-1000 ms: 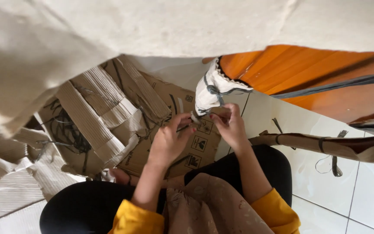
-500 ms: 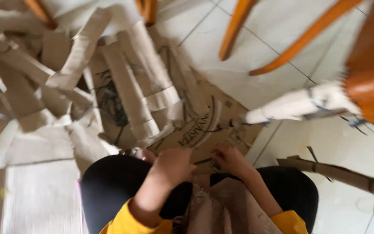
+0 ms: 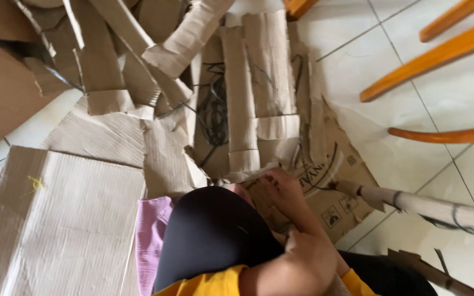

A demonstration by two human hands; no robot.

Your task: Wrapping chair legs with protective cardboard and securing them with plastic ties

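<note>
Two bare hands work low over a floor strewn with torn cardboard, seen from above the person's own lap. The left hand (image 3: 283,189) reaches forward onto a flat brown cardboard sheet (image 3: 330,205) printed with dark markings, its fingers curled down against the sheet near a thin dark cord (image 3: 325,175) that loops across it; whether the fingers actually pinch the cord or the card cannot be told. The right hand (image 3: 308,257) sits closer to the body, bunched and partly blurred, pressed against the left wrist, and its grip is likewise not readable from here.

Just to the right of the hands lies a rolled cardboard tube (image 3: 429,208), bound with dark cord, its near end resting on the printed sheet and its length running off across the white tiled floor (image 3: 456,93). Ahead of the hands, long corrugated strips (image 3: 242,98) lie stacked side by side, with a tangle of dark cord between them. A large flat corrugated panel (image 3: 67,230) covers the floor at left, a pink cloth (image 3: 149,235) beside it, touching the person's black-clad knee (image 3: 209,230). Orange wooden chair legs (image 3: 434,60) cross the upper right corner.
</note>
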